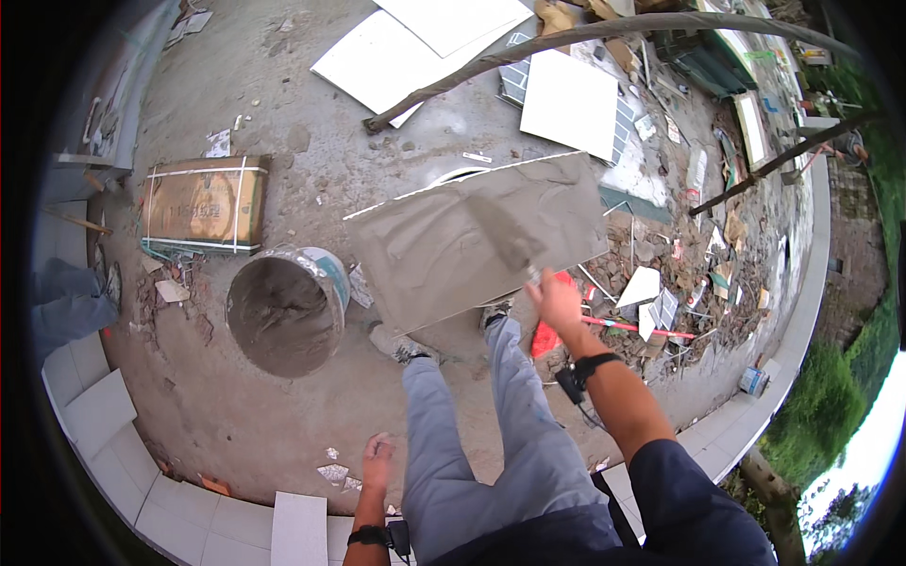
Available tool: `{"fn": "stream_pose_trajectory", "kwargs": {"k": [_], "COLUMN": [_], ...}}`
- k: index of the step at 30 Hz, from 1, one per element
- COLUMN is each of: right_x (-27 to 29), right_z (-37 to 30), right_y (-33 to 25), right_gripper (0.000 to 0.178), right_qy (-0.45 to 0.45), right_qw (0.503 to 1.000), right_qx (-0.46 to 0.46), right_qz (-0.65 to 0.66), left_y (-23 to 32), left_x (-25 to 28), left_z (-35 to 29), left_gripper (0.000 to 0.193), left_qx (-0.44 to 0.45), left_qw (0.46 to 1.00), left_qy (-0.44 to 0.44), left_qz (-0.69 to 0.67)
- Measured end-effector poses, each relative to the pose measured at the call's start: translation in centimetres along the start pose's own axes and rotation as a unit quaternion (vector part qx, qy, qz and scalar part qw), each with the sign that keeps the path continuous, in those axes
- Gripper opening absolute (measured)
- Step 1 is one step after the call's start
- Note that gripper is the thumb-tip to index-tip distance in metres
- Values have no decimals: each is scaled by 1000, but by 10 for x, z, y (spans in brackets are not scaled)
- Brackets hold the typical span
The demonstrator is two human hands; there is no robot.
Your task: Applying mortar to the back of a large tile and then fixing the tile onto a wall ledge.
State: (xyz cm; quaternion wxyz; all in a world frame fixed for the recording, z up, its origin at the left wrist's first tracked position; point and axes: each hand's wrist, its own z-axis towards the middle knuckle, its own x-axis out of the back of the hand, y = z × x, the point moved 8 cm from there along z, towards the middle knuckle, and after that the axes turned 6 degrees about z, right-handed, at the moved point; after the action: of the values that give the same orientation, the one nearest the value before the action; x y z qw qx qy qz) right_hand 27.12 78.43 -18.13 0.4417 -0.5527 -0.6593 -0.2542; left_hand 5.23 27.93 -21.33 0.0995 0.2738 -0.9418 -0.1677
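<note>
My right hand [559, 302] is wrapped round the handle of a trowel [510, 236]. The trowel's blade lies against wet grey mortar [425, 250] and is slightly blurred. That mortar coats nearly the whole face of a large rectangular tile [403, 330], which sits in front of my feet, tilted in the view. My left hand [377, 460] hangs beside my left leg, fingers loosely bent and apart, with nothing seen in it. To the left of the tile stands a bucket [326, 274] with grey mortar inside.
A strapped cardboard box [203, 205] lies beyond the bucket. White tiles [569, 104] rest at the far side. Rubble and tile shards [642, 288] cover the ground at right, near a red bag [557, 316]. Another person's leg [71, 297] shows at far left. A dark pole [604, 28] crosses the top.
</note>
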Motion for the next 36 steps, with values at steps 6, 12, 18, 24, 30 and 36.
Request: {"fn": "stream_pose_trajectory", "kwargs": {"k": [6, 12, 18, 24, 30, 36], "right_x": [37, -27, 8, 101, 129, 114], "right_z": [33, -1, 19, 85, 120, 123], "right_y": [84, 13, 14, 178, 227, 302], "right_gripper": [47, 52, 49, 47, 49, 50], "right_qy": [106, -154, -136, -37, -87, -24], "right_qw": [970, 831, 977, 998, 995, 981], "right_qx": [-121, -209, 87, -45, -27, -96], "right_qz": [182, 492, 141, 28, 38, 167], "left_y": [-21, -17, 17, 64, 96, 154], "left_x": [-4, -28, -44, -84, -167, -243], "left_z": [7, -4, 7, 35, 25, 10], "left_gripper": [18, 18, 27, 29, 30, 34], "left_qx": [26, 38, 14, -35, -47, -37], "left_qw": [1000, 999, 998, 997, 983, 990], "left_qy": [5, -4, -4, -21, -37, -73], "left_qz": [2, 28, 67, 72, 173, 114]}}
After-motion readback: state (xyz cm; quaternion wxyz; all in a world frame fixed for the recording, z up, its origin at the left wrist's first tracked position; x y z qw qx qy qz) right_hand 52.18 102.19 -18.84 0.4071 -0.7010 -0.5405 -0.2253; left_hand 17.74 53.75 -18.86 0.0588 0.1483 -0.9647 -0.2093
